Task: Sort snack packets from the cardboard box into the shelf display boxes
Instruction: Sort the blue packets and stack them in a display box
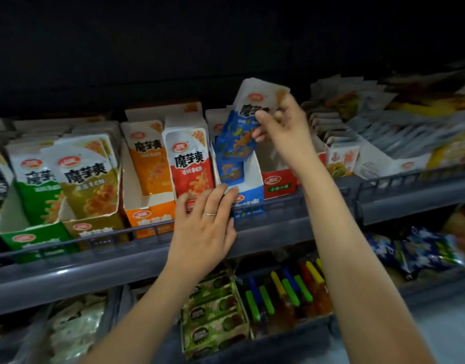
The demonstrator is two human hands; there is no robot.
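At the shelf's (115, 261) front edge, the left hand (202, 227) rests with fingers straight against the blue display box (249, 206). Just behind and above that box's opening, the right hand (284, 127) has its fingers clamped on the blue snack packet (232, 143). The packet hangs tilted toward the neighbouring red packet (192, 164). Released like this, it may snag the box wall or land crooked.

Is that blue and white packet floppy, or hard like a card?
Probably floppy: the blue and white foil snack packet bends and crinkles where the right hand pinches it. Likely light, since a pinch at one edge holds it up. Its glossy-looking film may be a bit slippery.
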